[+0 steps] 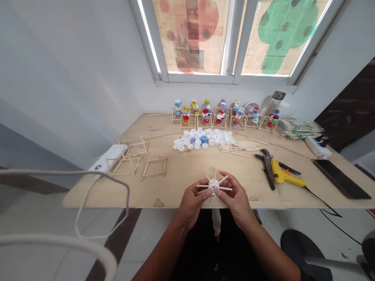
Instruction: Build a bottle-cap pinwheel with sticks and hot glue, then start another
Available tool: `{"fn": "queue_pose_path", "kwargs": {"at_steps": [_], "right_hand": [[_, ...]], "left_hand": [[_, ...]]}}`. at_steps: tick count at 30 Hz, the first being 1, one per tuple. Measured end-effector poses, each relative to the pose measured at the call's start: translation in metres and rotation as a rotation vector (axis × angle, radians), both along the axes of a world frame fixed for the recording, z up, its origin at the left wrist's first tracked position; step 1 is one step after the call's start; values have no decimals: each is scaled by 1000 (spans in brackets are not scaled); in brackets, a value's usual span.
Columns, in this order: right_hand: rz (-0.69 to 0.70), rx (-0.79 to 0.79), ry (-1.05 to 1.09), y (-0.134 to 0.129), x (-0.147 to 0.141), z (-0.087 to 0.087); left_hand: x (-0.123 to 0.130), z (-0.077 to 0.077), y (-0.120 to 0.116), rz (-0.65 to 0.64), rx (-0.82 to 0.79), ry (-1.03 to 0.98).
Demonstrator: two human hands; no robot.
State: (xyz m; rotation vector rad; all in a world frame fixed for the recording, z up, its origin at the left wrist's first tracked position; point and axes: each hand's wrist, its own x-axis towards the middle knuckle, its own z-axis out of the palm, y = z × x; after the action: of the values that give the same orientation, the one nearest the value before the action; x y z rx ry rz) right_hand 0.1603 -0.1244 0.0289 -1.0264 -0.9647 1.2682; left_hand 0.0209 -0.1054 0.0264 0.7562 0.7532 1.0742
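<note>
Plywood workbench [187,175] beneath a papered window [234,39]: a person's left hand [191,203] and right hand [236,197] hold a white bottle-cap hub [213,186] spiked with wooden sticks just above the bench's front edge, fingers [222,194] pinched on it from both sides. Nearby lie a yellow hot glue gun [287,175] touching pliers [267,168], a heap of bottle caps [203,138], loose sticks [240,147] and stick frames [137,164]; finished cap-and-stick models [222,115] line the back wall.
</note>
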Motion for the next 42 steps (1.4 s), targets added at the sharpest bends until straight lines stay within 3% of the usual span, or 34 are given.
{"fn": "queue_pose_path", "kwargs": {"at_steps": [9,24,32,39,42], "right_hand": [[34,-35,-49,-3,10,-5],[66,-5,-75,14,8,-3],[72,7,-131,44,12,-6],[80,37,-136,93,18,23],[85,50,-115,118,20,27]], "left_hand": [[10,-3,5,-59,36,15],[6,1,19,-102,51,6],[6,-2,49,-112,71,25],[11,13,98,-98,119,42],[14,17,123,-96,133,8]]}}
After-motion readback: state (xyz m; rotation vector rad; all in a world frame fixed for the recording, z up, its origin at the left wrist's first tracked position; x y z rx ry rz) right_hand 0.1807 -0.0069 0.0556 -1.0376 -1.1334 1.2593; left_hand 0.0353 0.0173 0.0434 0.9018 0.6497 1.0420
